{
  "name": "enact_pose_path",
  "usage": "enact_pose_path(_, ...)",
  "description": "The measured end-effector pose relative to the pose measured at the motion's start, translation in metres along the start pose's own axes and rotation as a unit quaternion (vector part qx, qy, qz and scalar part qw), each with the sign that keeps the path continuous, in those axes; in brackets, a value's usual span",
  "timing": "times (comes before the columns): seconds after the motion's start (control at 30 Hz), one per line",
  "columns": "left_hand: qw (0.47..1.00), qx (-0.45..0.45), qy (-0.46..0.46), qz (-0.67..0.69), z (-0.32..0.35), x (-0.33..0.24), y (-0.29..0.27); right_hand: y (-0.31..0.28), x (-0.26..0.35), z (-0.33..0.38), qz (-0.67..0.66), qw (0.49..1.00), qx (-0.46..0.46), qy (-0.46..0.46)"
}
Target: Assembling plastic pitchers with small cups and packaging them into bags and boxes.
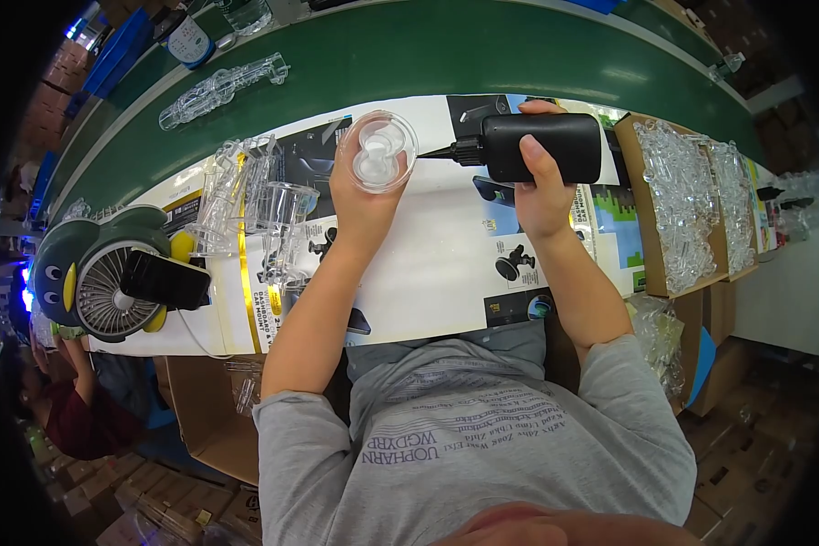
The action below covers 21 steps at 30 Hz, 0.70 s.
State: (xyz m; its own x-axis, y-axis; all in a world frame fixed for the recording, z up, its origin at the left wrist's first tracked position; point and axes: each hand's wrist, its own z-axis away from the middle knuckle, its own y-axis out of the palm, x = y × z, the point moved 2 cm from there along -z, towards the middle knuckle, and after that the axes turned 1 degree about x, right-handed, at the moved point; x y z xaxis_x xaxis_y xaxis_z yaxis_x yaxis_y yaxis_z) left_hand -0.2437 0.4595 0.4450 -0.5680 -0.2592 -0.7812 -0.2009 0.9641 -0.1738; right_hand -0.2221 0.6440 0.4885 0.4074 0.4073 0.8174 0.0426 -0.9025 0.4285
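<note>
My left hand [359, 196] holds up a small round clear plastic piece [379, 151] with a white inside, its open face turned toward me. My right hand [541, 187] grips a black squeeze bottle [541, 146] lying sideways, its thin nozzle pointing left at the rim of the clear piece. Both are held above a white printed cardboard sheet [428, 264] that covers the work surface in front of me.
Several clear plastic parts [255, 205] stand left of my left hand. A penguin-shaped desk fan [100, 273] with a black phone [166, 280] sits at far left. Cardboard boxes of clear parts [687, 205] stand at right. A green conveyor belt [428, 59] runs behind, carrying a clear part [220, 88].
</note>
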Motion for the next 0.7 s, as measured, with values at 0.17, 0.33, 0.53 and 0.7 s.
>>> enact_pose_path(0.17, 1.000, 0.004, 0.003, 0.000, 0.0008, 0.0020, 0.0011, -0.0036, -0.0012, -0.0007, 0.005, 1.000, 0.000, -0.007)
enact_pose_path(0.33, 1.000, 0.001, 0.013, 0.001, 0.0007, 0.0035, 0.0013, -0.0025, -0.0006, -0.0012, -0.001, 1.000, -0.004, -0.007)
enact_pose_path(0.53, 1.000, -0.003, 0.006, 0.014, 0.0011, 0.0025, 0.0022, -0.0022, 0.0001, -0.0013, -0.005, 1.000, -0.005, -0.014)
enact_pose_path(0.7, 1.000, -0.003, 0.026, -0.002, 0.0007, 0.0018, 0.0032, -0.0031, 0.0007, -0.0015, -0.003, 1.000, -0.009, -0.015)
